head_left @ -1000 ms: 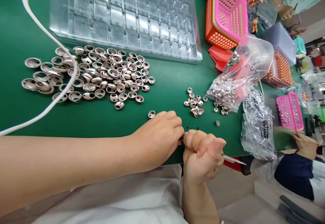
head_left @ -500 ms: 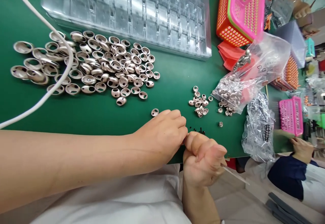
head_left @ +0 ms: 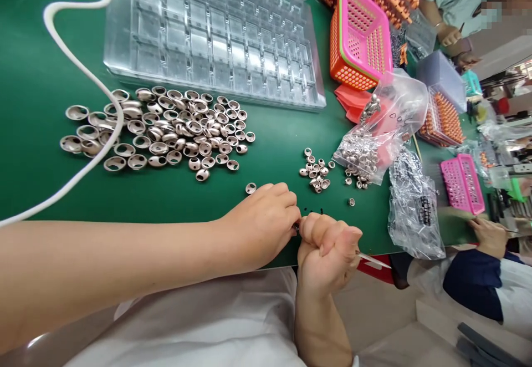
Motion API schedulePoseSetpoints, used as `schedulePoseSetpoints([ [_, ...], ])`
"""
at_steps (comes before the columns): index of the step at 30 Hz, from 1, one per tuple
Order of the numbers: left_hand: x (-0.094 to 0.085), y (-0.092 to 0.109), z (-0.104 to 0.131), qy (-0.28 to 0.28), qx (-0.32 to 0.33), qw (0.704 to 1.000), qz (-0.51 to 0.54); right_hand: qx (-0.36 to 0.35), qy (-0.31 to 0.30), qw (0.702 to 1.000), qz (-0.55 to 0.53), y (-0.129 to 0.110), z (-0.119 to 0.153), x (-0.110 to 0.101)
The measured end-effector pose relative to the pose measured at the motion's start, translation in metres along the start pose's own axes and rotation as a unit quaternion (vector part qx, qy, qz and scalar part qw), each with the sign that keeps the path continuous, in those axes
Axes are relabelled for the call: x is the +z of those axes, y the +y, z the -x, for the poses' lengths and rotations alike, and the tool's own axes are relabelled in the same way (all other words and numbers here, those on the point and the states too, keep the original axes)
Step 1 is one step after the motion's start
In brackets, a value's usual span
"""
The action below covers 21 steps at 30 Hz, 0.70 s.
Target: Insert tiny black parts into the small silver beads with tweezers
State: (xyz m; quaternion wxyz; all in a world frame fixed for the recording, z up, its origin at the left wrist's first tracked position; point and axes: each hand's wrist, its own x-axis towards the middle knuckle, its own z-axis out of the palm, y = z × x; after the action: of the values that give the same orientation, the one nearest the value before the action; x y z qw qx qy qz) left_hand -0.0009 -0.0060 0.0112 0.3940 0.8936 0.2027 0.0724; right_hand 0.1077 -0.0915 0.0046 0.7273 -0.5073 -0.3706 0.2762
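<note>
My left hand (head_left: 264,225) is closed, its fingertips pinched at the table's front edge around a small dark piece that is mostly hidden. Touching those fingertips, my right hand (head_left: 328,250) is wrapped round a thin metal tool (head_left: 374,260), whose one end sticks out to the right. One silvery ring (head_left: 250,188) lies just beyond my left hand. Small black parts (head_left: 316,211) are scattered behind the meeting fingers. Farther left spreads a large pile of silvery rings (head_left: 193,128), and a smaller group of rings (head_left: 318,173) sits beyond my right hand.
A clear compartment tray (head_left: 216,40) lies at the back. A white cable (head_left: 78,67) crosses the left side over some rings. To the right are a bag of small metal parts (head_left: 357,151), crumpled plastic (head_left: 411,206), stacked baskets (head_left: 366,34) and another person's hand (head_left: 490,238).
The camera view has shifted, and more of the tray and orange parts shows. My hands remain together; a bit of dark piece now shows between the fingertips.
</note>
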Motion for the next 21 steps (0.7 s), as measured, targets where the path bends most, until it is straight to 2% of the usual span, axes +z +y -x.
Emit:
schedulePoseSetpoints([
  [6, -0.0013, 0.0013, -0.0002, -0.017, -0.008, 1.000, -0.005, -0.008, 0.019, 1.000, 0.000, -0.0023, -0.0037, 0.0001],
  [21, 0.0008, -0.0012, 0.0008, 0.016, 0.011, 1.000, -0.004, 0.002, 0.034, 0.999, 0.018, -0.0012, -0.0026, 0.0011],
])
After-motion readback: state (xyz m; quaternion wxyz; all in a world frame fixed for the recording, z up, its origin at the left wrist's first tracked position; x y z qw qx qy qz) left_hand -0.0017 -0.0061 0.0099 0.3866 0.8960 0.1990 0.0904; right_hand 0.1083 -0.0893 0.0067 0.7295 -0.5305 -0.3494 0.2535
